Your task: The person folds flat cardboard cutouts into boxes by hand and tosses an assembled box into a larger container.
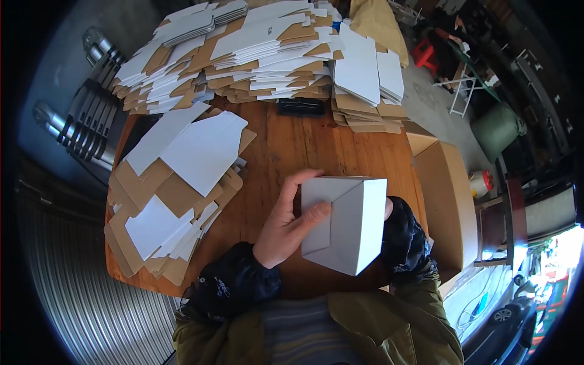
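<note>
A folded white cardboard box [344,225] is held up over the near edge of the table, tilted, with its overlapping bottom flaps facing me. My left hand [289,222] grips its left side, thumb pressed on the flaps and fingers over the upper edge. Only a sliver of my right hand [389,208] shows at the box's right side; its fingers are hidden behind the box. To the left lies a loose pile of flat white-and-brown box blanks [204,152], apart from my left hand.
Tall stacks of flat box blanks [261,55] fill the table's far side, near a black tray [301,107]. A large open brown carton [447,201] stands against the right edge of the wooden table [274,146]. A folded metal ladder [91,115] leans at left.
</note>
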Tool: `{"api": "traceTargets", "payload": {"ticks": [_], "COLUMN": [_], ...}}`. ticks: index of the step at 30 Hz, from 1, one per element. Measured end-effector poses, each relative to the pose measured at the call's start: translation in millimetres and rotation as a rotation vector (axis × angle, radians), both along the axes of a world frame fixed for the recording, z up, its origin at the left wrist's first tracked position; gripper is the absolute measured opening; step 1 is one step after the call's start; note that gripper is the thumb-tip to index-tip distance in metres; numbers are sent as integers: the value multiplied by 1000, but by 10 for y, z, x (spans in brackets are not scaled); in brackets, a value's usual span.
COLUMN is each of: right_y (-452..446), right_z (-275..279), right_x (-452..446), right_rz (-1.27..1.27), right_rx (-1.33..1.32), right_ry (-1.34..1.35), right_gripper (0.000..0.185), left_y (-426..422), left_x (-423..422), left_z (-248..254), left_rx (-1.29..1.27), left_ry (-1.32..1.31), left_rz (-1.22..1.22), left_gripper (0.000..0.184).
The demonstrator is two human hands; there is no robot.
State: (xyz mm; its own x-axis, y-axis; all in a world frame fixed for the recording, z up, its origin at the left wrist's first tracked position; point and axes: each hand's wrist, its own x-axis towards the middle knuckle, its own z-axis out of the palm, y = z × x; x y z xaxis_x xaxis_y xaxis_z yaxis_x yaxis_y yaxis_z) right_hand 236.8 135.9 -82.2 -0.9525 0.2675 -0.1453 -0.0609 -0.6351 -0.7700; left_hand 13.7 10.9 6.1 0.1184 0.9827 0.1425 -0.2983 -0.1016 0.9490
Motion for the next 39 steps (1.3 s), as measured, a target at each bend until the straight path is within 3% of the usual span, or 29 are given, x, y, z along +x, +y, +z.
{"api": "traceTargets", "payload": {"ticks": [8,12,15,22,27,29,32,35,38,39], "right_y": [-52,-116,-187,-254,-188,-153,-100,-170,-140,-223], "right_z": [49,175,261,457,525,493,615,567,-329,-280], "right_x": [-61,-87,-103,-152,-200,-236,-301,-311,-220,-252], "right_rz": [-92,-169,-219,-347,-448,-541,-616,-604,-463,-481], "right_rx": [-98,-51,-11,196,623,958,1601,1366,401,175], "right_ry": [-7,-11,-15,-56,-110,-36,-166,-101,-79,-182], "right_gripper": [64,63,62,60,58,60,56,46,40,35], "left_y": [6,1,-41,6,22,26,50,51,36,26], "left_x": [5,49,90,108,16,50,97,65,39,30], "left_z": [-88,-33,49,-78,-229,-293,-282,-345,-294,-270], "left_rx": [-37,108,71,55,-99,-83,-54,-57,-80,-90], "left_ry": [-41,39,-124,-192,-109,-51,-68,-1,23,13], "left_rz": [6,-20,-104,32,-7,72,120,102,75,68], "left_gripper": [46,60,75,72,67,68,68,69,64,62]}}
